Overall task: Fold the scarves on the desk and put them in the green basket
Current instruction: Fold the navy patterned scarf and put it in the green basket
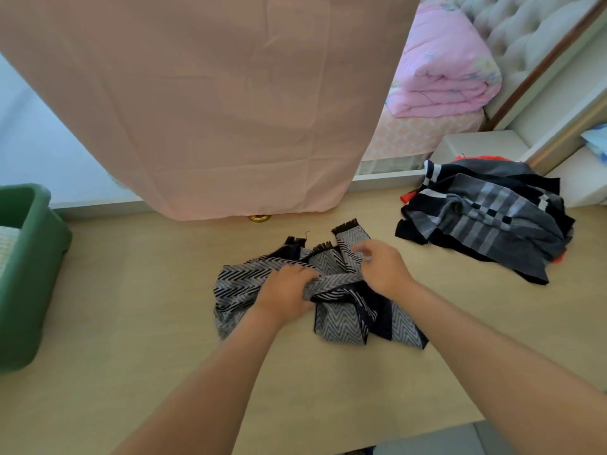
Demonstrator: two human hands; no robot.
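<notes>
Left of the scarf sits the green basket (29,277), well apart, something pale already inside. My left hand (285,295) is closed on a bunched band of the zigzag scarf (341,316), mid-desk. My right hand (382,267) hovers loosely curled over its fringed ends; I cannot tell whether it pinches cloth. I'd spread it flat first. Right of it waits 1 heap of scarves (486,218).

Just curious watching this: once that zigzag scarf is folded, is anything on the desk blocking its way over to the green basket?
Nothing visible does. The desk lies bare between the zigzag scarf and the green basket at the left; the scarf pile sits on the opposite side.
</notes>
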